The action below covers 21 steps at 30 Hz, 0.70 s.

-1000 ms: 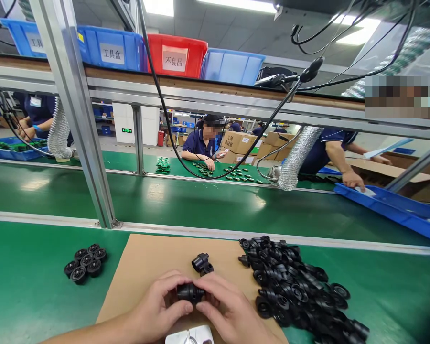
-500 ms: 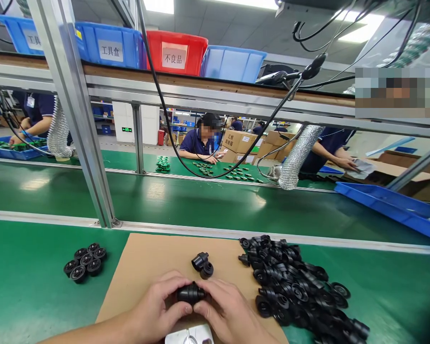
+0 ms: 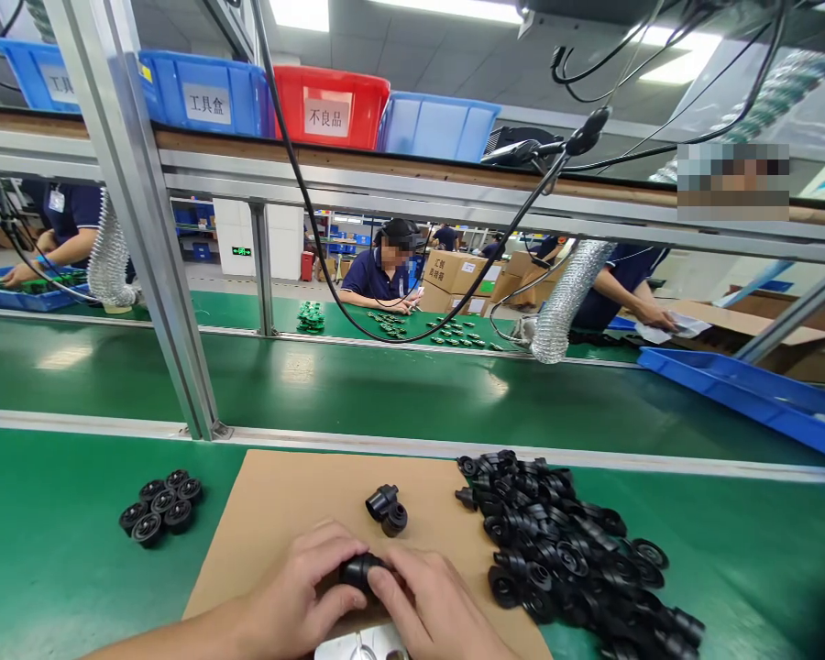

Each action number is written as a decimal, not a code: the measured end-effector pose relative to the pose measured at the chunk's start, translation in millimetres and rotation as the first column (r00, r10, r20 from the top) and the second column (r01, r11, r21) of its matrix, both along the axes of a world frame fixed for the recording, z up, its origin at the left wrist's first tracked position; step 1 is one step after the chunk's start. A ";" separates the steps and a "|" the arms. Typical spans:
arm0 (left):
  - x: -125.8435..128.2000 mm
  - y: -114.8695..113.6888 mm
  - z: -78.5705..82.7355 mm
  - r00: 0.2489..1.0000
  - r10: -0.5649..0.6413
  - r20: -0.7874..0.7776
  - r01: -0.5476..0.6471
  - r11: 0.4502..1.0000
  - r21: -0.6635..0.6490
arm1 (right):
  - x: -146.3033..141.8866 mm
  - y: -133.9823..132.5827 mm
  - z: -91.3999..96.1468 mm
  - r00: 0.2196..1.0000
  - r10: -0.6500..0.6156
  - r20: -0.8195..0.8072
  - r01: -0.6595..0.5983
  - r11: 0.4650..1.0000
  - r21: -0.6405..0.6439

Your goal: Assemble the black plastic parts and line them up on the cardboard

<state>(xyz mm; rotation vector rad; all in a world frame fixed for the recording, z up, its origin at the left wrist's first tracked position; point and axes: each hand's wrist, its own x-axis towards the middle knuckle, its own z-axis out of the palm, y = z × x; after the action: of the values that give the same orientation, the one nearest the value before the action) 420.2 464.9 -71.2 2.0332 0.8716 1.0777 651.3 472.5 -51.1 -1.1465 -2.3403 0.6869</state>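
Between my two hands is a black round plastic part (image 3: pixel 358 570), held just above a brown cardboard sheet (image 3: pixel 281 495). My left hand (image 3: pixel 309 582) grips its left end with thumb and fingers. Around its right end close the fingers of my right hand (image 3: pixel 423 596), hiding much of that side. Below my hands, a white metal fixture (image 3: pixel 361 644) is partly covered. Two loose black plastic parts (image 3: pixel 387 510) lie on the cardboard beyond my fingers.
A large heap of black plastic parts (image 3: pixel 564 541) covers the right side. Several round black pieces (image 3: pixel 161 507) are grouped at left on the green table (image 3: pixel 55 513). A metal post (image 3: pixel 171 321) rises behind them. Across the belt, a person (image 3: pixel 381 275) sits by green circuit boards (image 3: pixel 454 332).
My right hand has shifted its grip, with its thumb and fingers now further over the black part's right end. The loose parts and the heap stay put.
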 end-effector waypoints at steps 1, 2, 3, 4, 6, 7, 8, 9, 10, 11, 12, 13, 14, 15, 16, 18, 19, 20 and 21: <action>0.0 0.0 -0.9 1.000 -0.007 -0.003 0.007 1.000 0.017 | -0.1 -0.4 -0.6 1.000 -0.004 0.005 0.004 1.000 0.024; 0.2 -0.1 -1.4 1.000 -0.013 0.001 0.013 1.000 0.014 | 1.1 -0.5 -0.7 1.000 -0.016 -0.007 0.017 0.999 0.051; 0.5 -0.3 -1.7 1.000 -0.010 0.014 0.010 1.000 -0.005 | 3.4 -0.2 -0.1 0.999 -0.038 -0.036 0.041 0.996 0.077; 0.9 -0.4 -1.7 1.000 0.003 0.029 -0.002 0.999 -0.037 | 6.6 0.5 1.0 0.996 -0.050 -0.072 0.057 0.993 0.101; 1.6 -0.1 -1.8 0.996 0.054 0.067 -0.047 0.993 -0.110 | 13.7 3.2 4.2 0.994 -0.014 -0.107 0.029 0.989 0.146; 1.8 0.2 -2.2 0.994 0.077 0.083 -0.065 0.988 -0.137 | 16.7 5.0 5.7 0.995 0.038 -0.090 -0.021 0.983 0.182; 1.9 0.5 -2.8 0.991 0.089 0.097 -0.073 0.986 -0.152 | 18.8 7.0 6.6 0.993 0.101 -0.053 -0.086 0.969 0.233; 1.9 0.9 -3.7 0.990 0.087 0.107 -0.069 0.985 -0.157 | 19.8 8.9 6.8 0.986 0.164 -0.007 -0.155 0.944 0.291; 1.9 1.1 -4.8 0.991 0.077 0.112 -0.059 0.986 -0.154 | 19.9 10.7 6.1 0.977 0.210 0.035 -0.208 0.913 0.350; 1.9 1.2 -6.1 0.991 0.068 0.116 -0.051 0.989 -0.140 | 19.1 12.2 4.6 0.971 0.232 0.058 -0.235 0.887 0.398; 2.0 1.1 -7.3 0.991 0.061 0.119 -0.047 0.992 -0.116 | 17.7 13.3 2.5 0.969 0.239 0.058 -0.240 0.870 0.431; 2.1 0.9 -8.4 0.991 0.058 0.121 -0.048 0.995 -0.083 | 16.0 14.0 0.2 0.971 0.235 0.036 -0.226 0.865 0.447; 2.2 0.7 -9.3 0.991 0.055 0.124 -0.049 0.998 -0.045 | 14.3 14.2 -1.9 0.974 0.229 0.006 -0.207 0.869 0.449; 2.4 0.5 -10.0 0.990 0.054 0.129 -0.054 0.999 -0.004 | 12.5 13.9 -3.8 0.975 0.223 -0.022 -0.190 0.876 0.443; 2.4 0.4 -10.5 0.989 0.054 0.136 -0.060 0.997 0.042 | 10.7 13.2 -5.0 0.976 0.215 -0.048 -0.174 0.887 0.427; 2.1 0.6 -10.8 0.988 0.059 0.143 -0.079 0.987 0.140 | 7.0 10.7 -5.9 0.977 0.188 -0.097 -0.142 0.925 0.353; 1.6 1.0 -10.8 0.987 0.070 0.145 -0.098 0.976 0.194 | 5.0 9.2 -5.9 0.980 0.162 -0.117 -0.123 0.949 0.289; 1.0 1.6 -10.9 0.986 0.081 0.143 -0.114 0.962 0.248 | 2.9 7.7 -5.8 0.982 0.131 -0.136 -0.098 0.970 0.223; 0.3 2.4 -11.0 0.987 0.091 0.136 -0.128 0.948 0.293 | 0.8 6.3 -6.0 0.983 0.103 -0.152 -0.076 0.982 0.171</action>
<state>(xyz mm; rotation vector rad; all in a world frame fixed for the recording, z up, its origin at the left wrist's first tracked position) 420.5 467.3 -82.2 2.1562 0.8057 1.4557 652.1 478.9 -57.1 -0.8852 -2.2751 0.5816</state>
